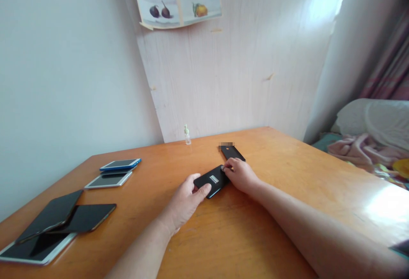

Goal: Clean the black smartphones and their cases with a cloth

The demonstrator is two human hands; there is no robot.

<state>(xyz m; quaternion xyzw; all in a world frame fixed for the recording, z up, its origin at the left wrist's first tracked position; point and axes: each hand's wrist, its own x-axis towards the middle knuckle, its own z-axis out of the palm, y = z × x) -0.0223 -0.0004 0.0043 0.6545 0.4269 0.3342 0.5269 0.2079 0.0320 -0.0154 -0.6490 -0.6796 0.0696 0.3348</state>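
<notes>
A black phone is held tilted above the wooden table, its back facing up with a pale label on it. My left hand grips the phone's near left end, thumb across the back. At the far right end, the fingers of my right hand are pinched together against the phone. A small pale spot shows by those fingertips; what it is, I cannot make out. Just beyond my right hand lies a black phone case with a round hole in it.
On the left of the wooden table lie a blue-edged phone, a white phone, two dark flat devices and a white tablet, partly stacked. A small clear pump bottle stands at the back edge, near the wall board.
</notes>
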